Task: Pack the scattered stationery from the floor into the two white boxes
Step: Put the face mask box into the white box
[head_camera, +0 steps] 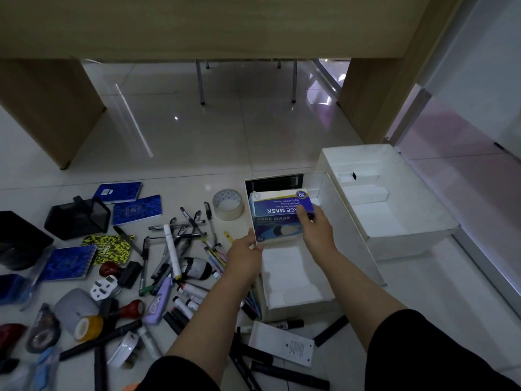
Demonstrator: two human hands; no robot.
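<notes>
Blue face-mask box (279, 218) — pinched between left hand (245, 253) and right hand (315, 227) grip — inside the near white box (352, 235).

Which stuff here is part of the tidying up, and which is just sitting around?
Part of the job:
face mask box, held by the left hand and right hand
near white box
far white box
pens
blue notebooks
tape roll

Just sitting around:
wooden desk
chair legs
</notes>
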